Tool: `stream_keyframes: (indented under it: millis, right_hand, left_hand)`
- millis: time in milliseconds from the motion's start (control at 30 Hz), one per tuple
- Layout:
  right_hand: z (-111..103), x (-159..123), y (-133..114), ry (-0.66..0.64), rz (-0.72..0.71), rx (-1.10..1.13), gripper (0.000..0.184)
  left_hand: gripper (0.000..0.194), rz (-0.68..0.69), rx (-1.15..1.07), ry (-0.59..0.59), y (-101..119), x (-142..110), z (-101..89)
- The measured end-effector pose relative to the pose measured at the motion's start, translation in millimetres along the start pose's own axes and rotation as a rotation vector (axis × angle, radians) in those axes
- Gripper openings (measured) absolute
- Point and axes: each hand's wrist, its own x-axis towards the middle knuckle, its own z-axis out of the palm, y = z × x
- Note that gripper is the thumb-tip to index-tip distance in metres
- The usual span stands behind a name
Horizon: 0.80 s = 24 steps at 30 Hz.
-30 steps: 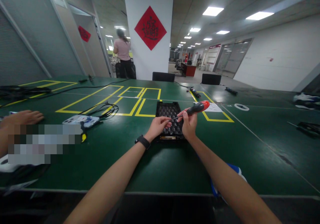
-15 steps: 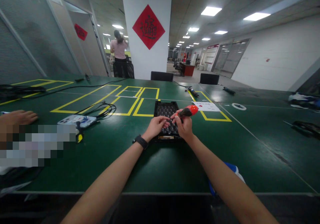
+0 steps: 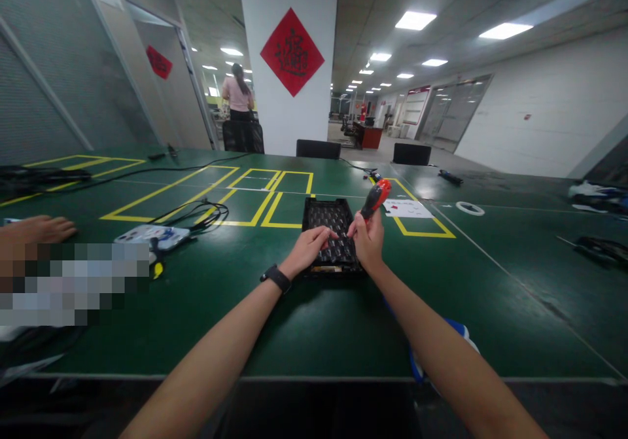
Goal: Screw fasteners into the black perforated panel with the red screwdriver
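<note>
A black, shallow case (image 3: 331,220) with a patterned inside lies on the green table before me. Over its left part is my left hand (image 3: 311,246), fingers pinched together; whatever may be between the fingertips is too small to name. My right hand (image 3: 367,239), at the case's right edge, grips a screwdriver (image 3: 377,199) with a red and black handle. The handle's thick end points up and to the right. Its shaft and tip are hidden by the hand or too fine to make out.
Left of the case lie a phone (image 3: 152,236) and coiled black cables (image 3: 210,213). Another person's hand (image 3: 42,231) rests at the far left. A white paper (image 3: 408,209), a white ring (image 3: 470,209) and a blue-white item (image 3: 461,331) lie to the right.
My right hand has moved slightly right, away from my left fingertips, and the screwdriver's handle has swung from nearly level to more upright. My left hand stays over the case.
</note>
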Motion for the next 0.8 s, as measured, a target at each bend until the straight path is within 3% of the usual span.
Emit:
stream_keyframes:
  millis: [133,433,800]
  right_hand:
    - [2.1,-1.6,-1.0,-0.001,0.003,-0.113,0.016]
    - [3.3,-4.1,0.1,-0.066,0.014,-0.128,0.017]
    - [3.7,-3.0,4.7,-0.041,0.069,-0.097,0.020]
  left_hand:
    - [0.055,0.106,0.148,-0.086,9.8,-3.6,-0.6]
    - [0.062,0.140,0.320,-0.197,11.3,-4.6,-0.4]
    - [0.063,0.118,0.381,-0.212,11.7,-4.8,0.6]
